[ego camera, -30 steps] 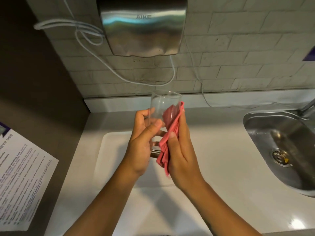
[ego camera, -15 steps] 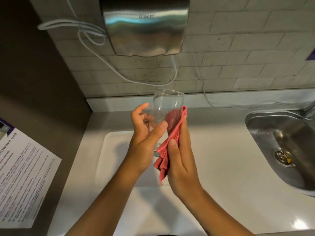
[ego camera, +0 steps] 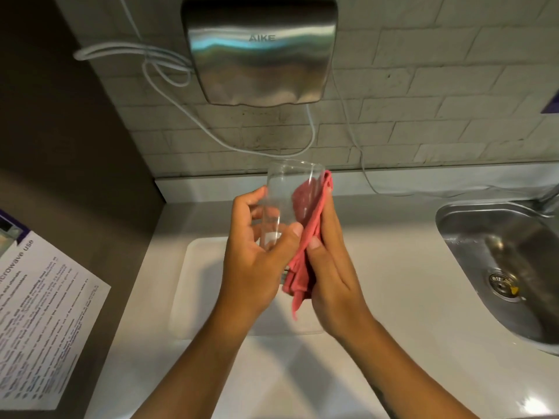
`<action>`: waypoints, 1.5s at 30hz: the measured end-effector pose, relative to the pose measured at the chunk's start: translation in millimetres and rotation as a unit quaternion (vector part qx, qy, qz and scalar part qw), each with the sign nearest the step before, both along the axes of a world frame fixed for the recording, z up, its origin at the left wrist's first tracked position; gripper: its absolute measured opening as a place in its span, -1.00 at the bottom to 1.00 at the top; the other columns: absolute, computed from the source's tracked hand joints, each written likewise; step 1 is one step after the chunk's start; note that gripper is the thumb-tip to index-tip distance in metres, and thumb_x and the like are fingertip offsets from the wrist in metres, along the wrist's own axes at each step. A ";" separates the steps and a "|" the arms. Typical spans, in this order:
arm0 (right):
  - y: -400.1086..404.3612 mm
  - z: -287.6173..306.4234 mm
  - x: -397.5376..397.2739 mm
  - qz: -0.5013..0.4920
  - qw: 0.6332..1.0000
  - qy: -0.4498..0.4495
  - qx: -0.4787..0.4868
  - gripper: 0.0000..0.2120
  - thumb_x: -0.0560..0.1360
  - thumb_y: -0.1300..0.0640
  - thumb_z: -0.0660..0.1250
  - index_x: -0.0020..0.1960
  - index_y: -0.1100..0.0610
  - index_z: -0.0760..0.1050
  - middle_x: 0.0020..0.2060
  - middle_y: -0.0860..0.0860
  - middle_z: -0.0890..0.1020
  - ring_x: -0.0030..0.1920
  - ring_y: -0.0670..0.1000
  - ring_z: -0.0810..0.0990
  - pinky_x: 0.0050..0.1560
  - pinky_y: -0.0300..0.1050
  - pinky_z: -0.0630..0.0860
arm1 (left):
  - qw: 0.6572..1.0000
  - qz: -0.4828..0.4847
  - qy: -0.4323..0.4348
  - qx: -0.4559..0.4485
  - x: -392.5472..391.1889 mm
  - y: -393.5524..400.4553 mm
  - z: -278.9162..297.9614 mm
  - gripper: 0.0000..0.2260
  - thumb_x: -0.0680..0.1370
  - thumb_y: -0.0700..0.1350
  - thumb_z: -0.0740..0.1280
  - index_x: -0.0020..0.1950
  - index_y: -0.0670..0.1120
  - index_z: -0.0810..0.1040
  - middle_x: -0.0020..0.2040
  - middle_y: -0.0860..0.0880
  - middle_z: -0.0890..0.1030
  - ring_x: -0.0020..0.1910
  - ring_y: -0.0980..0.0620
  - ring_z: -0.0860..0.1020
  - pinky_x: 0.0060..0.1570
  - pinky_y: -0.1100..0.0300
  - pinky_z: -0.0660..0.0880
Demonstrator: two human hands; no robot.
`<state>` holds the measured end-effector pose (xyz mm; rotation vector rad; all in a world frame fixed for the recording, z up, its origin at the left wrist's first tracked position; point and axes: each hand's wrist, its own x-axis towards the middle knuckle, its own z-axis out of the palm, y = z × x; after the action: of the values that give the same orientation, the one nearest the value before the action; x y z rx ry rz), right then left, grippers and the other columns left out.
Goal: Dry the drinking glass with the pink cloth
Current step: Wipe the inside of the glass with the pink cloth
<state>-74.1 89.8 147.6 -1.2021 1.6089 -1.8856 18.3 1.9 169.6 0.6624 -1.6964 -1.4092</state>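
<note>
A clear drinking glass (ego camera: pixel 282 195) is held upright above the counter, its mouth pointing up and away from me. My left hand (ego camera: pixel 257 264) grips its lower part, thumb across the front and fingers behind. The pink cloth (ego camera: pixel 305 237) is pressed flat against the glass's right side by my right hand (ego camera: pixel 329 267). The cloth's top edge reaches almost to the rim and its loose end hangs down between my two palms. The base of the glass is hidden behind my left hand.
A white tray (ego camera: pixel 187 285) lies on the white counter (ego camera: pixel 393 282) under my hands. A steel sink (ego camera: pixel 508 267) is at the right. A steel hand dryer (ego camera: pixel 260 52) with white cables hangs on the tiled wall. A printed notice (ego camera: pixel 39 322) is at the left.
My left fingers opened briefly and closed again further round the glass. Both hands, the glass and the cloth stayed at the same spot above the tray.
</note>
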 end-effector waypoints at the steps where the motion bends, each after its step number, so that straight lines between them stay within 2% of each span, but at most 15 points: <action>1: -1.8 5.3 -5.2 -0.003 1.000 -0.009 -0.011 -0.41 0.76 0.17 0.06 0.76 -0.08 0.04 0.75 -0.05 0.27 0.75 -0.02 0.29 0.75 0.18 0.26 | 1.000 -0.017 0.008 0.015 0.6 2.5 -1.0 -0.55 0.42 0.17 0.48 0.27 0.41 0.46 0.18 0.17 0.63 0.21 0.16 0.66 0.09 0.13 0.69; 4: -7.0 16.1 -15.3 -0.024 0.999 -0.026 -0.033 -0.40 0.74 0.24 0.04 0.77 0.03 0.09 0.66 -0.08 0.41 0.65 -0.10 0.44 0.60 -0.19 0.43 | 0.999 -0.038 0.014 0.030 -0.1 8.0 -1.8 -0.60 0.42 0.15 0.47 0.20 0.46 0.49 0.18 0.11 0.66 0.22 0.01 0.68 0.15 -0.05 0.71; 6: -5.7 12.5 -5.6 -0.026 0.999 -0.007 -0.022 -0.40 0.74 0.24 0.04 0.78 0.11 0.07 0.69 -0.02 0.38 0.65 -0.08 0.43 0.62 -0.09 0.42 | 0.999 -0.023 0.020 0.019 -0.7 4.7 0.1 -0.60 0.42 0.13 0.45 0.21 0.41 0.49 0.18 0.07 0.65 0.19 -0.01 0.69 0.15 -0.09 0.70; 10: 2.1 -13.2 24.8 -0.032 0.999 0.035 -0.002 -0.39 0.77 0.16 0.06 0.79 0.09 0.01 0.75 0.03 0.27 0.71 0.19 0.35 0.65 0.45 0.33 | 1.000 -0.009 0.019 0.013 1.2 -9.5 1.8 -0.60 0.43 0.12 0.45 0.23 0.36 0.48 0.17 0.04 0.63 0.19 -0.10 0.68 0.13 -0.24 0.69; 12: -0.4 -8.3 20.4 -0.036 0.999 0.027 -0.016 -0.40 0.76 0.18 0.07 0.78 0.01 0.05 0.71 0.02 0.34 0.68 0.11 0.40 0.65 0.36 0.37 | 0.999 -0.029 0.015 0.024 1.6 -8.5 0.4 -0.60 0.43 0.14 0.46 0.23 0.38 0.48 0.15 0.09 0.63 0.21 -0.07 0.67 0.13 -0.14 0.70; 15: -12.0 15.2 -5.0 -0.049 0.998 -0.034 -0.037 -0.40 0.73 0.19 0.07 0.77 0.00 0.13 0.63 0.04 0.48 0.46 -0.09 0.60 0.48 0.03 0.56 | 0.997 -0.065 0.026 0.043 -1.1 -0.6 -3.4 -0.59 0.43 0.13 0.45 0.26 0.29 0.48 0.19 -0.06 0.63 0.18 -0.10 0.68 0.03 0.00 0.70; 18: -13.9 25.7 -9.4 -0.064 0.997 -0.015 -0.042 -0.39 0.73 0.19 0.08 0.78 0.08 0.10 0.64 0.00 0.45 0.57 -0.04 0.53 0.56 -0.03 0.50 | 0.994 -0.073 0.053 0.055 -4.5 -0.3 0.3 -0.62 0.45 0.07 0.43 0.25 0.22 0.48 0.14 -0.11 0.63 0.03 -0.06 0.69 -0.13 0.16 0.64; 21: -6.1 11.6 16.0 -0.062 0.998 0.017 -0.029 -0.41 0.75 0.20 0.08 0.77 0.08 0.10 0.63 0.00 0.44 0.62 0.05 0.47 0.63 0.17 0.43 | 0.996 -0.055 0.061 0.045 -4.8 -9.9 4.2 -0.63 0.45 0.07 0.43 0.24 0.23 0.48 0.15 -0.10 0.64 0.07 -0.16 0.70 -0.10 0.07 0.66; 24: -5.2 3.3 20.2 -0.055 0.997 0.032 -0.041 -0.43 0.75 0.21 0.08 0.73 -0.04 0.15 0.60 -0.13 0.47 0.61 0.04 0.48 0.63 0.19 0.42 | 0.996 -0.061 0.055 0.040 -3.5 -11.3 1.9 -0.60 0.47 0.09 0.43 0.29 0.22 0.46 0.21 -0.15 0.63 0.17 -0.25 0.69 0.04 -0.12 0.69; 27: -13.8 16.0 -0.8 -0.058 0.997 -0.020 -0.037 -0.42 0.75 0.14 0.07 0.77 -0.01 0.12 0.63 -0.05 0.47 0.58 0.05 0.53 0.62 0.20 0.46 | 0.995 -0.064 0.053 0.049 -3.3 -1.5 -5.0 -0.62 0.45 0.09 0.44 0.25 0.28 0.48 0.19 -0.10 0.65 0.16 -0.20 0.70 0.06 -0.06 0.70; 31: -13.2 20.6 4.9 -0.053 0.998 0.008 -0.024 -0.39 0.75 0.20 0.07 0.78 0.09 0.03 0.69 -0.01 0.36 0.63 -0.08 0.43 0.67 -0.06 0.36 | 0.991 -0.053 0.078 0.094 -6.5 -4.2 -3.4 -0.59 0.43 0.05 0.43 0.26 0.15 0.49 0.12 -0.22 0.63 -0.03 -0.12 0.65 -0.12 0.06 0.65; 34: -6.1 2.3 28.8 -0.049 0.997 0.064 -0.008 -0.39 0.75 0.24 0.08 0.76 0.14 0.02 0.66 -0.15 0.31 0.67 -0.22 0.32 0.64 -0.27 0.29 | 0.994 -0.039 0.064 0.076 -8.8 -18.6 5.6 -0.56 0.44 0.08 0.43 0.29 0.14 0.46 0.14 -0.12 0.63 0.05 -0.19 0.68 -0.08 0.00 0.68; 37: -10.9 7.0 14.9 -0.055 0.997 0.041 -0.031 -0.42 0.76 0.18 0.07 0.76 0.00 0.06 0.65 -0.17 0.35 0.67 -0.10 0.39 0.68 -0.01 0.35 | 0.995 -0.053 0.053 0.064 -11.1 -16.8 7.5 -0.53 0.45 0.08 0.44 0.34 0.17 0.45 0.23 -0.29 0.59 0.11 -0.30 0.67 0.01 -0.17 0.66; 39: -17.8 20.4 -6.7 -0.076 0.996 0.011 -0.043 -0.42 0.76 0.15 0.05 0.77 0.10 0.09 0.67 -0.02 0.40 0.67 -0.05 0.41 0.70 0.12 0.36 | 0.994 -0.071 0.058 0.066 -11.9 -7.1 4.2 -0.58 0.46 0.07 0.44 0.30 0.22 0.46 0.22 -0.28 0.60 0.13 -0.34 0.66 0.04 -0.17 0.67; 45: -9.6 10.0 10.9 -0.068 0.995 0.069 -0.027 -0.41 0.75 0.19 0.09 0.76 0.10 0.06 0.65 -0.03 0.39 0.66 -0.05 0.41 0.66 0.01 0.37 | 0.992 -0.056 0.079 0.077 -13.1 -11.6 8.7 -0.61 0.46 0.05 0.43 0.27 0.19 0.47 0.19 -0.33 0.58 0.02 -0.20 0.66 -0.07 -0.04 0.65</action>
<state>-63.3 80.2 157.5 -1.3014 1.7637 -1.9780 5.2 -9.8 178.2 0.5314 -1.5316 -1.6399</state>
